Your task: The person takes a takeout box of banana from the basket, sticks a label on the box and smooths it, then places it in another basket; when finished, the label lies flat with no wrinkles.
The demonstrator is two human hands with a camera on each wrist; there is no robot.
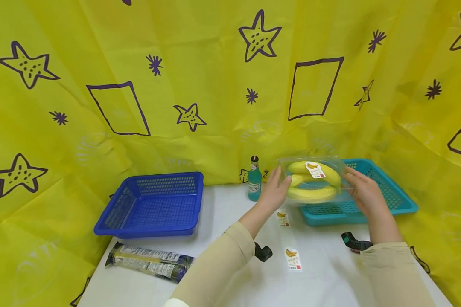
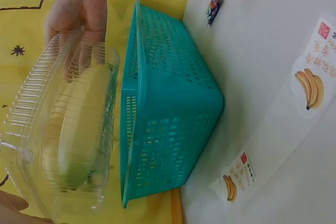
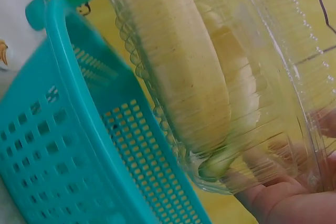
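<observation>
Both hands hold a clear plastic box [image 1: 314, 183] of yellow bananas [image 1: 332, 174], one at each end, above the teal basket [image 1: 397, 202]. A banana sticker [image 1: 315, 169] is on the lid. My left hand [image 1: 272, 192] grips the left end, and its fingers show at the lower left corner of the left wrist view. The right hand [image 1: 369, 196] grips the other end; in the right wrist view its fingers [image 3: 283, 198] lie against the clear plastic by the green banana tips [image 3: 215, 163]. The box is tilted, lid side toward me.
A teal bottle [image 1: 255, 183] stands just left of the box. The blue basket [image 1: 150, 232] sits at the left, with a long wrapped packet [image 1: 150, 260] in front. Two more banana stickers, a far one [image 1: 282, 218] and a near one [image 1: 293, 259], lie on the white table. A small dark wrapped item [image 2: 213, 8] lies beside the teal basket.
</observation>
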